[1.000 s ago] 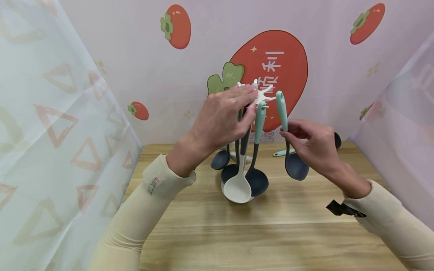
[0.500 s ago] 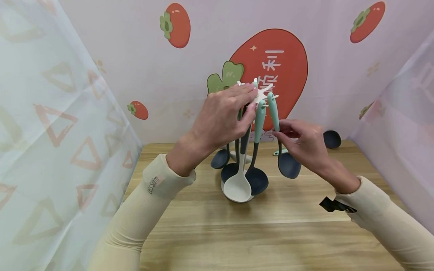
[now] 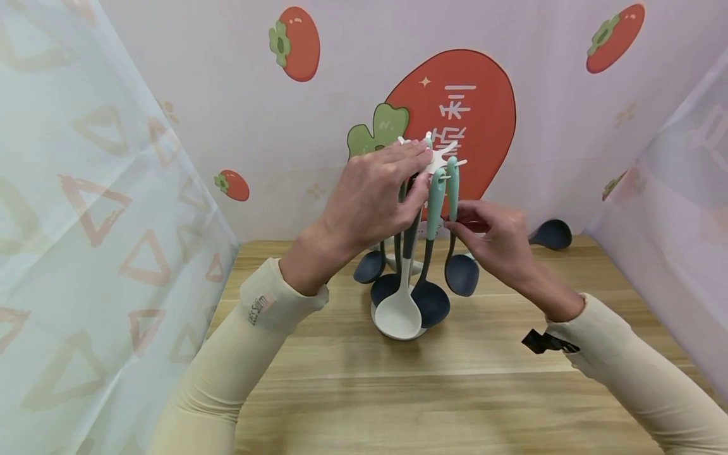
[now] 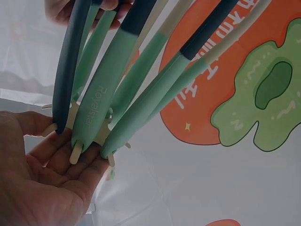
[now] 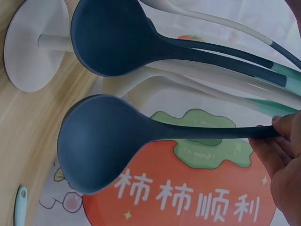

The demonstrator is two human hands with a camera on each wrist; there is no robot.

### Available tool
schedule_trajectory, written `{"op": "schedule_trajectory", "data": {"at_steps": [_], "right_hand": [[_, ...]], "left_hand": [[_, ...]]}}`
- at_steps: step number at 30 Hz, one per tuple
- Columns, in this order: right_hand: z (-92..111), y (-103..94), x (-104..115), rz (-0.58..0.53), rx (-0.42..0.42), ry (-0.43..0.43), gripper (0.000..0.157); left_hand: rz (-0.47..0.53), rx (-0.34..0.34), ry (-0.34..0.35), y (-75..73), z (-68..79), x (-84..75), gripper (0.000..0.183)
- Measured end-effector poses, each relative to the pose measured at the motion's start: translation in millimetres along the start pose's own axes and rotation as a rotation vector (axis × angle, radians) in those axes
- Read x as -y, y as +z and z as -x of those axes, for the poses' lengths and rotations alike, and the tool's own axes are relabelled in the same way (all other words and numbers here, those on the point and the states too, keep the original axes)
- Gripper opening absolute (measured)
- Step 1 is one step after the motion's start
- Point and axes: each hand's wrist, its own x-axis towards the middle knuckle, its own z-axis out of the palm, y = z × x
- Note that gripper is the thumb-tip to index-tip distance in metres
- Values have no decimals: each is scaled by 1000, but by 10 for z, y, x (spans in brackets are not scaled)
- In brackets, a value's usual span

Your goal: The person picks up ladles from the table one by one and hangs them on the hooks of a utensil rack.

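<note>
A white rotating utensil rack (image 3: 438,162) stands on the table, with several ladles and spoons hanging from its hooks. My left hand (image 3: 378,186) steadies the rack's top; in the left wrist view its thumb and fingers curve around the hooks. On the rack's right side my right hand (image 3: 496,239) pinches a ladle (image 3: 462,275) with a dark blue bowl and mint handle, low on that handle. The ladle's upper end is at a hook tip. Beside it hang another dark blue ladle (image 3: 430,304) and a white ladle (image 3: 399,316). The right wrist view shows the rack's round base (image 5: 35,47).
Another dark blue ladle (image 3: 553,234) lies at the back right of the wooden table (image 3: 432,404), partly behind my right hand. A printed cloth (image 3: 546,126) hangs close behind the rack, and side cloths (image 3: 114,208) bound the table.
My right hand has moved left with the ladle, bringing its handle end from beside the rack to a hook. The ladle now hangs more upright. My left hand has stayed put.
</note>
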Motion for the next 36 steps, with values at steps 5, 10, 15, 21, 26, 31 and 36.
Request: {"op": "schedule_trajectory", "data": {"at_steps": [5, 10, 15, 21, 26, 31, 36], "right_hand": [[1, 49, 0, -21, 11, -3, 40], [9, 82, 6, -35, 6, 6, 40], [6, 101, 15, -53, 4, 12, 43], [-14, 100, 28, -74, 2, 0, 44], [-14, 91, 23, -90, 16, -9, 43], [-8, 82, 6, -82, 34, -7, 44], [-7, 58, -35, -71, 57, -18, 45]], "left_hand": [[0, 5, 3, -1, -1, 2, 36], [5, -3, 16, 2, 1, 5, 36], [1, -11, 19, 2, 1, 7, 35], [-14, -2, 12, -1, -2, -4, 35], [-44, 41, -13, -11, -1, -30, 37], [-69, 46, -20, -12, -3, -46, 38], [-94, 33, -21, -11, -15, -58, 39]]}}
